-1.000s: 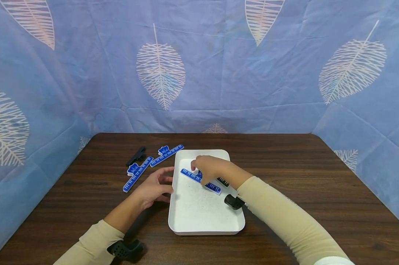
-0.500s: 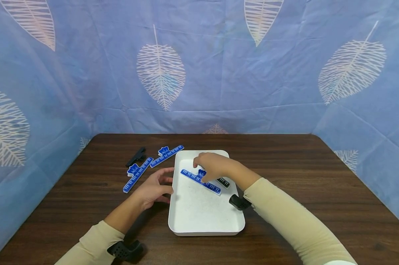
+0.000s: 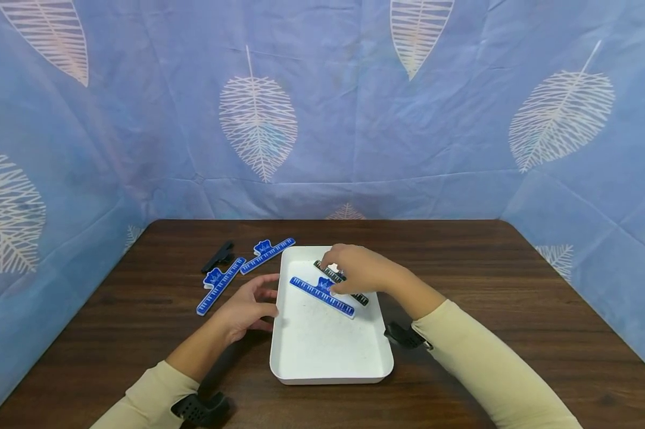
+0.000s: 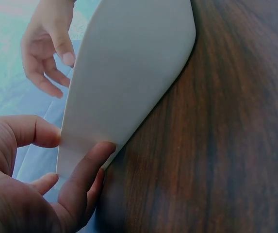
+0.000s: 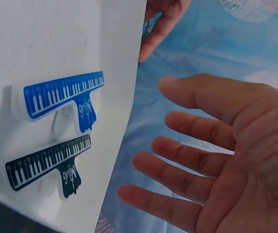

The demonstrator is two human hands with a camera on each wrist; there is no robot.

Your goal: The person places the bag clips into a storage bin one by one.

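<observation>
Inside the white tray (image 3: 330,351) lie a blue sheet-music clip (image 3: 322,297) with a piano-key pattern and a matching black clip (image 5: 46,162), side by side. My right hand (image 3: 361,271) hovers over them with spread fingers and holds nothing. In the head view it covers part of the black clip. At the tray's left wall my left hand (image 3: 247,307) touches the outside with relaxed fingers. The left wrist view shows its fingertips (image 4: 105,148) against the wall.
Left of the tray, on the dark wood table (image 3: 461,256), lie a blue clip (image 3: 220,286), another blue clip (image 3: 268,256) and a black clip (image 3: 218,256). A blue leaf-print cloth (image 3: 354,119) hangs behind the table.
My right hand has drawn back to the right and off the blue clip, which stays in the tray. More of both clips shows. My left hand keeps its place at the tray.
</observation>
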